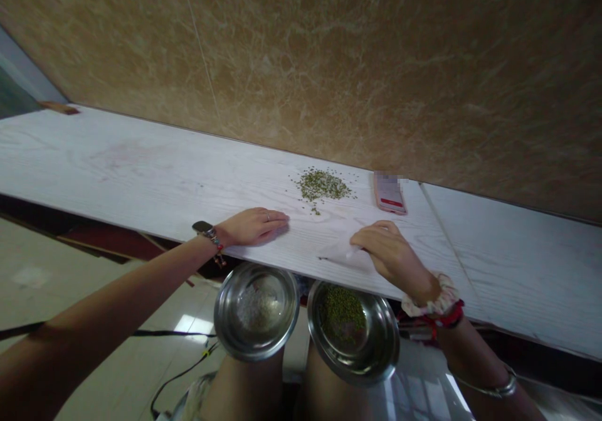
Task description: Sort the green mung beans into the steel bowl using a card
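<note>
My left hand [254, 225] lies flat on the white wooden board [141, 170], fingers stretched out and holding nothing. My right hand [388, 250] is curled near the board's front edge, its fingertips pinched at a small pile of white grains [337, 250]. A scatter of green beans [322, 186] lies further back on the board. Below the edge, two steel bowls rest on my knees: the left bowl [256, 311] holds white grains, the right bowl [353, 330] holds green beans.
A phone in a pink case [389, 192] lies on the board right of the green beans. A brown marbled wall [376, 63] rises behind the board. A black cable [179, 371] runs across the tiled floor below.
</note>
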Demonstrator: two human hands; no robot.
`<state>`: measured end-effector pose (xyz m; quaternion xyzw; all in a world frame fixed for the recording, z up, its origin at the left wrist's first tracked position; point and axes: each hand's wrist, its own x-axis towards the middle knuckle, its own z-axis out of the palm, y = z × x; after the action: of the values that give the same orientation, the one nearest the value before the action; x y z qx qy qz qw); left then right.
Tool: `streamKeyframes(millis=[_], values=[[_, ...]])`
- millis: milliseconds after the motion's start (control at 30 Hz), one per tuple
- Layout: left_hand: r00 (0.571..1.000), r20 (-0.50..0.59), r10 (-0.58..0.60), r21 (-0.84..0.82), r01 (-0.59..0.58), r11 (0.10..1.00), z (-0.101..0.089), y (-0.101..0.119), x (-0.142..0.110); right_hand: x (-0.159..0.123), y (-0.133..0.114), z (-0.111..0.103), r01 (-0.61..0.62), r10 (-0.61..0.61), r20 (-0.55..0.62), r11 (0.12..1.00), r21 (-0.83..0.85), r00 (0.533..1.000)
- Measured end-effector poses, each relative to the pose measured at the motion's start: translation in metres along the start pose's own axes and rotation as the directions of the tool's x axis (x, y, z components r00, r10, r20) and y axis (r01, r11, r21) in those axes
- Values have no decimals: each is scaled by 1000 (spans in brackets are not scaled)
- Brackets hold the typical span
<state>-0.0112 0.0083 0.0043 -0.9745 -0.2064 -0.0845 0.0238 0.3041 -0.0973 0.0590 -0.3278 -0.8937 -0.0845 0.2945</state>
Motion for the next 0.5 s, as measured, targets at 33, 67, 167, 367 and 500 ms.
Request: streamKeyframes(millis=[33, 67, 167, 367, 500], values=[[1000, 8, 8, 1, -8, 1000, 0, -1, 1, 0, 0, 0, -10, 10, -15, 1000, -13, 1000], [1000, 14, 16, -1, -16, 1000, 0, -1, 3, 0, 0, 1, -17, 17, -32, 999, -26, 999], [999, 19, 33, 5, -33, 999, -1, 0, 11, 2, -1, 6, -10, 8, -53, 999, -42, 999], [1000, 10, -18, 31, 17, 999, 0, 10, 22, -2, -4, 4, 27, -28, 20, 998, 57, 999], [1000, 13, -21, 34, 20, 999, -1, 12, 22, -9, -2, -7, 41, -45, 53, 996, 74, 998]])
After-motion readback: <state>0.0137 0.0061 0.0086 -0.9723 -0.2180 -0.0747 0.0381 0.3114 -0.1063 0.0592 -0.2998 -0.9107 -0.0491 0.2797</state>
